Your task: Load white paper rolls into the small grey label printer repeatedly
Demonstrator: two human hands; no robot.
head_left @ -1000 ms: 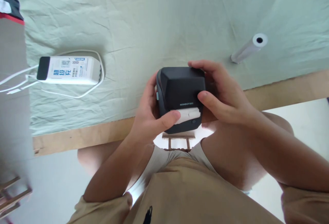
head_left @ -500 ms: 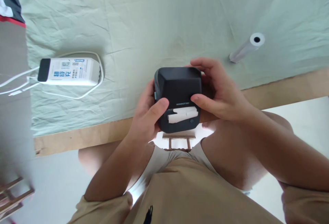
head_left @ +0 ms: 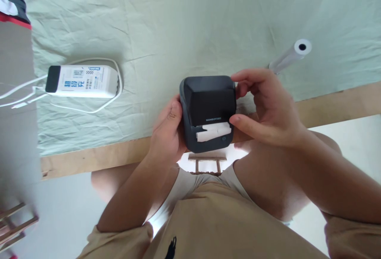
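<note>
A dark label printer (head_left: 208, 104) marked NIIMBOT sits between my hands at the table's front edge. From its front slot sticks a curled strip of white paper (head_left: 213, 132). My left hand (head_left: 168, 132) is closed around the printer's left side, thumb along the edge and the other fingers mostly hidden. At the right side, my right hand (head_left: 268, 108) has its thumb tip on the lower lid edge and its index fingertip by the far corner. Its other fingers curl beside the printer.
On the green cloth (head_left: 154, 21), a white power strip (head_left: 86, 80) with white cables lies at left. A white paper roll (head_left: 290, 56) stands at right. A wooden edge (head_left: 98, 158) runs along the table front, above my legs. Wooden slats (head_left: 19, 227) show at lower left.
My right hand has shifted outward, its thumb sliding from the lid top to the lid's right edge. My left thumb has drawn back from the top to the left side.
</note>
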